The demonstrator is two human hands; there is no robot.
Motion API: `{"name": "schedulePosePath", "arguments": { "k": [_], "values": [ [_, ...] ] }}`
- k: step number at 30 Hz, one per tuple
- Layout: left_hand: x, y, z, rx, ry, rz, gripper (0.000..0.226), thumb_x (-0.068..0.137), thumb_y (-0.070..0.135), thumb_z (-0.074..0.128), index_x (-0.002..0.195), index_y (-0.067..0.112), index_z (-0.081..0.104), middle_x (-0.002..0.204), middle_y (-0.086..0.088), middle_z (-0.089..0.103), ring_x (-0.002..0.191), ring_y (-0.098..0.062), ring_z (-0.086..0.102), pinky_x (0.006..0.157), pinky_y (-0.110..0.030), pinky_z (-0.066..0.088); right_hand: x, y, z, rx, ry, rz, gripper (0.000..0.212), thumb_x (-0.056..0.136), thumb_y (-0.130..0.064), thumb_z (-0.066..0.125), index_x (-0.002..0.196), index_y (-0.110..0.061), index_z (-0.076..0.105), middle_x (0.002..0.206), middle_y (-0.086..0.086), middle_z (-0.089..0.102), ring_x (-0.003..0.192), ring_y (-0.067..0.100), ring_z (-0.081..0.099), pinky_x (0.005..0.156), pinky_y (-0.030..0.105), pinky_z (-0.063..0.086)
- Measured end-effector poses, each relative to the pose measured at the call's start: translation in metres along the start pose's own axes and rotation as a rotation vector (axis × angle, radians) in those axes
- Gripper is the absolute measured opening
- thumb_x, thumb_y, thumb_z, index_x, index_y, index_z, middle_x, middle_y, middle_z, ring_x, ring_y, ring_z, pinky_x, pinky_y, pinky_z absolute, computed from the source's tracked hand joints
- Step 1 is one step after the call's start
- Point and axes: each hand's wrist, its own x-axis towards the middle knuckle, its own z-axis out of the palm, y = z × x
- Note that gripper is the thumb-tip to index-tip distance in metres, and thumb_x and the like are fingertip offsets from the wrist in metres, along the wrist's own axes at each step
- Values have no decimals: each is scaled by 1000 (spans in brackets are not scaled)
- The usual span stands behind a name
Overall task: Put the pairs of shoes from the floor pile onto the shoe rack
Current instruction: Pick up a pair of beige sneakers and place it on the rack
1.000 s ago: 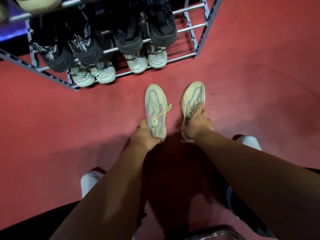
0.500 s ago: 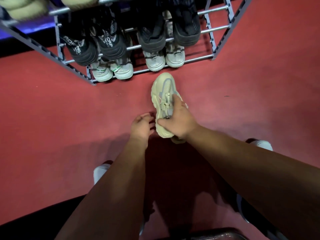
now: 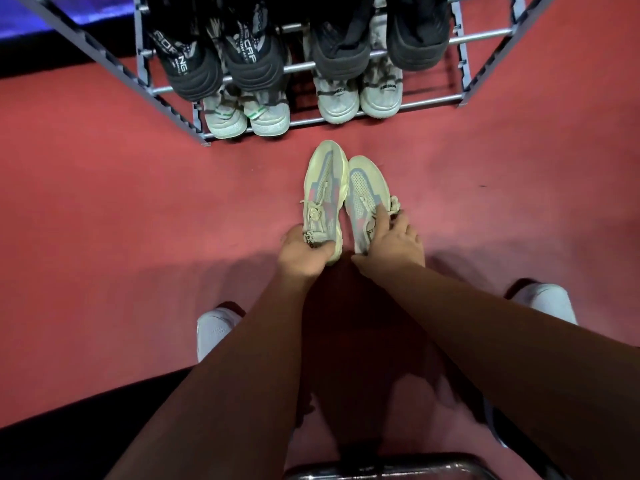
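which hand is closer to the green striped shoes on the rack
Left. The left hand, gripping the left sneaker, is below and slightly right of the green-striped shoes; the right hand is farther right, on the right sneaker.

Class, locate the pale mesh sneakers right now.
The pale mesh sneakers are central in the head view, before the shoe rack, held by left hand and right hand.

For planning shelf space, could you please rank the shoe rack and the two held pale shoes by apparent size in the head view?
1. The shoe rack, largest, though cropped by the frame.
2. The left pale shoe and right pale shoe look alike; heels covered, so unranked.
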Motion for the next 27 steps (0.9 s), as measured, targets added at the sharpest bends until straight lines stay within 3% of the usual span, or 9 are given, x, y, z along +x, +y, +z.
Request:
{"name": "schedulePosePath", "arguments": {
  "k": [2, 4, 6, 8, 15, 20, 25, 27],
  "values": [
    [5, -3, 7, 96, 25, 11, 57, 58, 57, 75, 109, 32, 69, 105, 6, 70, 106, -18, 67, 94, -37, 58, 1, 4, 6, 32, 8, -22, 122, 80, -68, 70, 168, -23, -1, 158, 18, 30, 141, 37, 41, 115, 46, 35],
    [-1, 6, 7, 145, 30, 20, 75, 63, 56, 79, 127, 22, 61, 123, -2, 61, 119, -22, 59, 103, -40, 52, 2, 5, 8, 56, 30, -58, 121, 82, -66, 70, 168, -22, -2, 151, 15, 37, 136, 36, 44, 113, 46, 37],
    [-1, 11, 8, 198, 42, 41, 95, 66, 57, 86, 141, 12, 48, 136, -9, 50, 128, -27, 52, 109, -40, 46, 5, 6, 7, 49, 23, -67, 128, 80, -70, 72, 168, -18, -5, 148, 14, 38, 135, 35, 45, 112, 45, 37],
    [0, 16, 11, 252, 58, 46, 101, 67, 55, 89, 142, 6, 44, 139, -13, 47, 129, -32, 52, 109, -41, 45, 6, 5, 6, 12, 9, -70, 138, 76, -74, 75, 168, -15, -9, 149, 13, 37, 135, 34, 45, 113, 45, 37],
    [-5, 37, 1, 184, 56, -108, 85, 69, 35, 92, 138, 6, 50, 135, -11, 50, 119, -33, 61, 94, -32, 49, 5, 11, -9, 125, -42, -47, 118, 83, -38, 76, 168, -20, -3, 158, 11, 30, 139, 35, 42, 109, 48, 43],
    [-25, 57, -28, 179, -45, -183, 74, 70, 32, 92, 133, 9, 60, 130, -9, 59, 107, -29, 67, 88, -31, 50, -6, 25, -68, 70, -81, -90, 108, 77, -49, 76, 163, -22, 16, 155, 17, 39, 139, 40, 41, 113, 46, 39],
    [-81, 84, -64, 232, -105, -162, 54, 69, 23, 92, 117, 13, 68, 88, -1, 66, 74, -23, 63, 73, -30, 49, -44, 28, -132, -24, -20, -64, 94, 76, -56, 77, 148, -11, 38, 147, 17, 49, 137, 40, 43, 109, 44, 41],
    [-109, 94, -79, 287, -92, -141, 60, 63, 24, 93, 118, 13, 69, 93, -2, 67, 74, -23, 64, 69, -31, 51, -67, 28, -158, -52, -6, -65, 92, 78, -59, 76, 147, -10, 39, 145, 16, 51, 136, 39, 44, 107, 43, 43]
  ]
}}
